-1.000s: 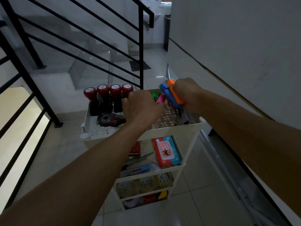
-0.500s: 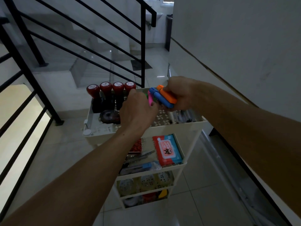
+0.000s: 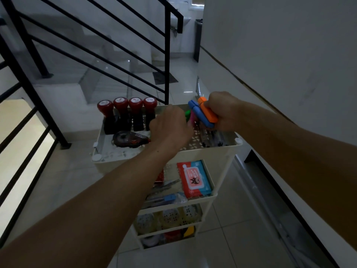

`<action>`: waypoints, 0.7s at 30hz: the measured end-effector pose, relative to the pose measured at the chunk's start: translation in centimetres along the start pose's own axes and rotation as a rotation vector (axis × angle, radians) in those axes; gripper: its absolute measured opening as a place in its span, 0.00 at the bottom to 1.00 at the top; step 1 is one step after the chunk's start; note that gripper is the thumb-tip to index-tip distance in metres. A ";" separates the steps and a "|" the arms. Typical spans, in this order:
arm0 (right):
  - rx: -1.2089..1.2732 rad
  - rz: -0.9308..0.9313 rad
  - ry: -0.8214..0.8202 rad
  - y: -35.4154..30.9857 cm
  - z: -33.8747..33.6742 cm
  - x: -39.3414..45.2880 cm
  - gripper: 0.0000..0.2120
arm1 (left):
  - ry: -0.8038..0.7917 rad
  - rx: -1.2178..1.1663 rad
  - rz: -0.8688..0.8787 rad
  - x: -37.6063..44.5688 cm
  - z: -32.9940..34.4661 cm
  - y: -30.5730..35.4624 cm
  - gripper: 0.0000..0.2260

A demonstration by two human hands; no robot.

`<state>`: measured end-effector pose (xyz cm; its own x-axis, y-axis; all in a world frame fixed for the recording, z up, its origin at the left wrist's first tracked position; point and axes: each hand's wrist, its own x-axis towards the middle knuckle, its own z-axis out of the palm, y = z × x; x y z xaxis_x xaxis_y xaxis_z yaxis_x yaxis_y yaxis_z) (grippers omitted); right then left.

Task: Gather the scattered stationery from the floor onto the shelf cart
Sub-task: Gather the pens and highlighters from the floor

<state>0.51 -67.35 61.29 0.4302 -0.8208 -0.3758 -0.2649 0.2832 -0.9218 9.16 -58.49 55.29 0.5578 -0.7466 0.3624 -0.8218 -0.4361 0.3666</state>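
Head view: cart (image 3: pixel 222 151) top tray holds stamps (image 3: pixel 127 113), tape (image 3: pixel 131 139).

Mid-frame, the white shelf cart (image 3: pixel 210 153) stands on the tiled floor (image 3: pixel 58 180); its top tray carries four red-capped stamps (image 3: pixel 127 115) and a correction-tape dispenser (image 3: pixel 131 139).

Glossy tiled floor (image 3: pixel 228 246); matt plastic cart (image 3: pixel 222 151) (perforated trays); black metal railing (image 3: pixel 167 55).
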 end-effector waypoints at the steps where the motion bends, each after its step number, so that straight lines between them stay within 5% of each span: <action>1: -0.014 0.005 0.001 0.1 -0.2 0.0 0.07 | -0.004 -0.003 0.001 0.0 0.1 -0.2 0.15; 6: 0.032 0.030 -0.015 0.8 -0.7 -0.5 0.11 | -0.112 0.114 0.150 0.2 -0.1 -1.5 0.12; 15: -0.037 -0.010 0.002 1.3 1.2 -0.2 0.07 | 0.009 0.101 0.214 -0.1 0.0 -2.3 0.11; 21: 0.035 -0.162 0.083 2.2 1.8 0.2 0.20 | -0.046 -0.042 0.289 -0.5 -0.4 -2.7 0.14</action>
<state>1.58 -66.04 59.02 0.3921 -0.8946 -0.2144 -0.1668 0.1601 -0.9729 11.13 -56.76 54.50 0.2947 -0.8591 0.4184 -0.9400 -0.1817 0.2889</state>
